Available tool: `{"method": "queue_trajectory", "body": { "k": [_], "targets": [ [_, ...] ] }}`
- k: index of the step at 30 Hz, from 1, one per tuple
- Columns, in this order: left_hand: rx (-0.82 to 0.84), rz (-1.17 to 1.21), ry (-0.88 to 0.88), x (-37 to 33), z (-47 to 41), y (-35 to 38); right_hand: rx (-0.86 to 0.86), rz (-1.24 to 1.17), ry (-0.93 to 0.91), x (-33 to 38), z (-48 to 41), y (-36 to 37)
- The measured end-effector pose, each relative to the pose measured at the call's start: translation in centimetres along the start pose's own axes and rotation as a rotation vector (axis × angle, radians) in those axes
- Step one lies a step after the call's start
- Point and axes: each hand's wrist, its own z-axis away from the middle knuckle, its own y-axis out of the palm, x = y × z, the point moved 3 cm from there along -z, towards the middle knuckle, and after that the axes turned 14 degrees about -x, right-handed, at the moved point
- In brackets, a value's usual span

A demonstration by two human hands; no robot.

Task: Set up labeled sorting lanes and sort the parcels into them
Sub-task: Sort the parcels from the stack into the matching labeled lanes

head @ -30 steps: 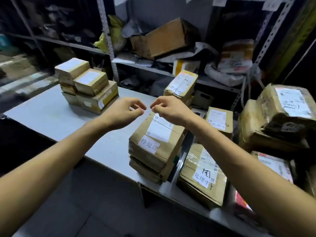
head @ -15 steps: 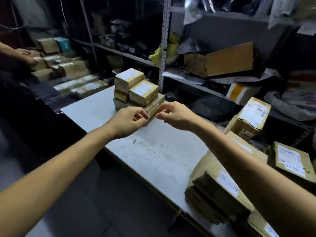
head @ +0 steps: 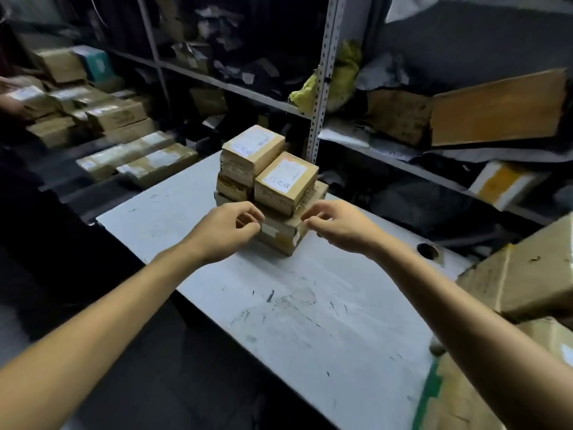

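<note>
The table (head: pixel 310 321) bore a stack of boxes (head: pixel 269 181) at its far end; the bottom box (head: pixel 283 232) looked stiff, probably weighty (best gripped at its ends); left hand (head: pixel 228 232) and right hand (head: pixel 336 226), fingers curled, touched it, firm grip unclear.

Brown parcels (head: pixel 285 187) with white labels (head: pixel 282 175), scuffed pale-grey table (head: pixel 310 305)

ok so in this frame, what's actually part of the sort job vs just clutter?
In the job:
- stack of labeled parcels
- left hand, right hand, both at the stack
- table
- parcels at right edge

Lying about:
- torn carton on shelf
- yellow bag
</note>
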Motion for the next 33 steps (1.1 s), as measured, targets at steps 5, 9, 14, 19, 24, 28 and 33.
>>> {"method": "queue_trajectory", "body": {
  "k": [5,9,14,19,24,28,33],
  "targets": [
    [-0.044,-0.007,-0.077,4.5,-9.6,-0.1,-0.021,-0.105,0.119,-1.3,-9.4,4.0],
    [-0.067,-0.048,-0.112,7.0,-16.2,-0.5,-0.022,-0.243,0.239,-1.0,-15.6,6.4],
    [-0.175,-0.283,-0.117,10.0,-22.8,-0.9,-0.055,-0.528,0.46,-0.7,-21.4,9.2],
    [-0.094,-0.094,-0.23,12.8,-29.8,0.3,-0.175,-0.618,0.598,-0.1,-26.3,11.9],
    [0.189,0.293,-0.37,14.1,-33.9,2.3,-0.231,-0.605,0.725,0.0,-28.9,13.4],
    [0.234,0.449,-0.448,15.3,-34.9,2.7,-0.313,-0.629,0.792,0.4,-29.2,14.1],
    [0.254,0.532,-0.472,15.6,-35.9,1.4,-0.401,-0.706,0.776,1.9,-29.6,14.3]
  ]
}}
